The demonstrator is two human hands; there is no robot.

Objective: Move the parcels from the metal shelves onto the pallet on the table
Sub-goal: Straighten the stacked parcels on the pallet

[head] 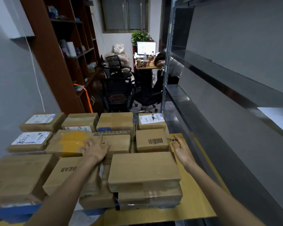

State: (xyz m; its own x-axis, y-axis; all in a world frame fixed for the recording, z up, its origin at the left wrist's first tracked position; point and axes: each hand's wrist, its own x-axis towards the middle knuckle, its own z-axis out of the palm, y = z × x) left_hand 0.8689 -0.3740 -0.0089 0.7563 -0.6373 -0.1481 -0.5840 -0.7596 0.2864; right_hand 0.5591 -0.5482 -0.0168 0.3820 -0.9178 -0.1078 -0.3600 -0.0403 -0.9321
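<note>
Roughly a dozen cardboard parcels already cover the pallet, whose bare yellow-brown board (194,201) shows along the right and near edges; the table beneath is hidden. The metal shelves (227,82) rise just to the right, and the tiers in view look bare, apart from something pale at the far right edge that cannot be made out. The nearest plain parcel (144,170) sits on top of a taped one, between the person's two arms. The left hand (96,149) lies palm down with fingers spread and slack, touching or just above the boxes beside that parcel; the right hand (182,150) hangs over the bare board with fingers straight and loose, holding nothing. Judging by the flat, squared shapes and clear tape, these boxes should be stiff enough to lift by opposite side faces or from beneath, with the taped surfaces likely a little slick. Weight cannot be read here, but the sizes suggest light to moderate loads. The stacked pair near the front edge looks the likeliest to slide if nudged. The box marked BEAR (64,175) lies to its left.
</note>
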